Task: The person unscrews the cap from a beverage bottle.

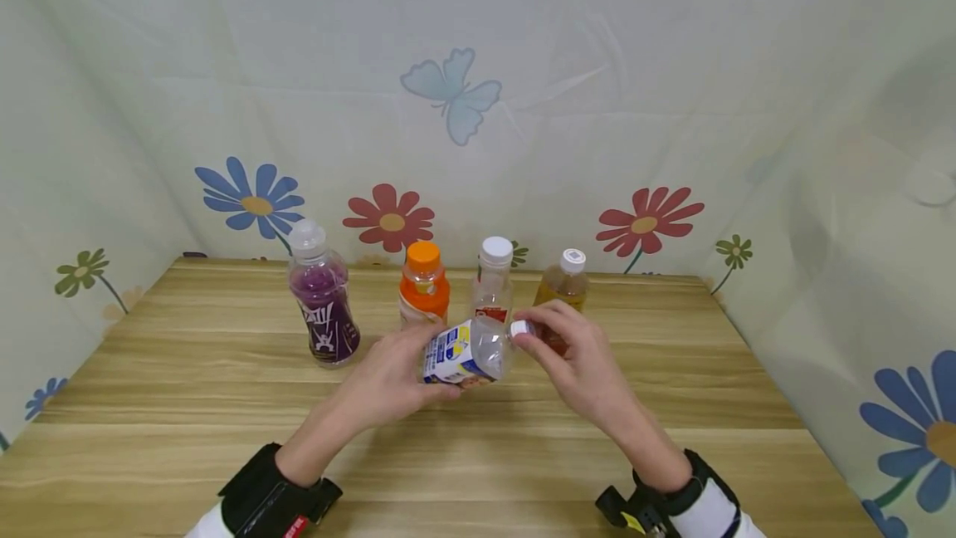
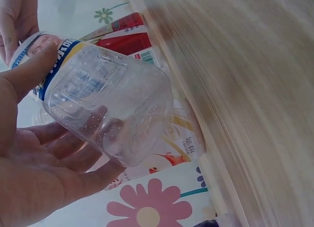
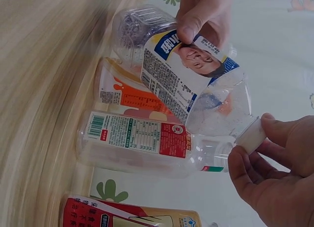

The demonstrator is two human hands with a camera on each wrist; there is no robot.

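My left hand [image 1: 388, 376] grips a clear plastic bottle [image 3: 216, 106] with a blue, white and yellow label, held tilted above the table, its neck toward the right. Water drops dot its transparent wall in the left wrist view, and no drink shows inside. Thumb and fingers of my right hand [image 1: 578, 364] pinch the white cap [image 3: 251, 136] at the bottle's mouth. Just behind the held bottle stand an orange-capped bottle [image 1: 424, 285] and a clear bottle with a white cap [image 1: 495, 276].
A purple drink bottle [image 1: 327, 314] stands at the left on the wooden table [image 1: 224, 388]. An amber bottle with a white cap [image 1: 560, 285] is partly hidden behind my right hand. A flowered cloth [image 1: 538, 148] hangs along the table's back edge.
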